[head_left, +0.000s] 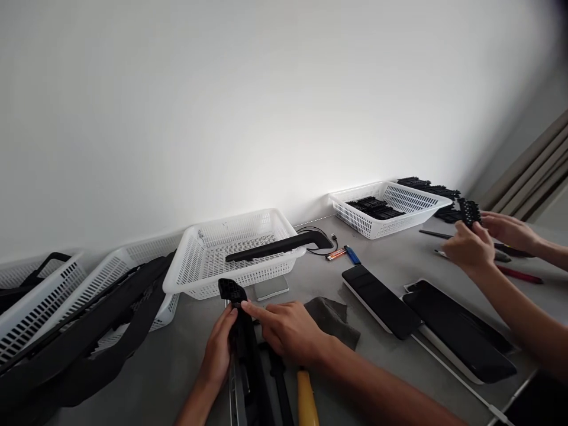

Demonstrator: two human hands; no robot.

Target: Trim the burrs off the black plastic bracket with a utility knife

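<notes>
My left hand (216,349) is closed round the side of a long black plastic trim piece (251,367), held with its wider, bent end pointing away from me. At that end, the index fingertip of my right hand (288,328) presses on the part; its other fingers are curled in and partly hidden. Below my right hand lie a black rod-like tool (280,384) and a yellow handle (307,399). A dark grey cloth (332,322) lies just beyond my right wrist. Another curved black trim piece (277,245) rests across a white basket (190,260) ahead.
Black trim pieces (102,331) lie over white baskets (39,313) at left. Two phone-like devices, one black-topped (381,302) and one larger (461,331), lie at right. A co-worker's hands (473,248) hold a black slotted part (469,212) near another white basket (355,222).
</notes>
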